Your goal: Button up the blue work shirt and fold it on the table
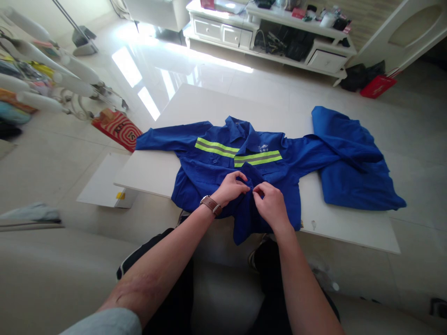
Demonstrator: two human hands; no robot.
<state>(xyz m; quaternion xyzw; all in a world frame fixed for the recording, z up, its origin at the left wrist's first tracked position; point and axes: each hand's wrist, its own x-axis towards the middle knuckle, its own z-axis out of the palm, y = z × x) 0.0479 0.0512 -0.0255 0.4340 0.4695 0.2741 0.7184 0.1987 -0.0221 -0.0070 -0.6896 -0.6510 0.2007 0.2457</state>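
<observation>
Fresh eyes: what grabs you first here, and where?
The blue work jacket with yellow-green reflective stripes, spread across the white table, left fingers and right fingers pinching its front. Then the blue cloth bundle at the table's right, and the red KFC bag by its left.

Brown, metal-fitted strap [211, 205] round the left wrist [221, 197]; pale grey sleeve [104, 322]; black trousers [176, 284], white-striped
</observation>
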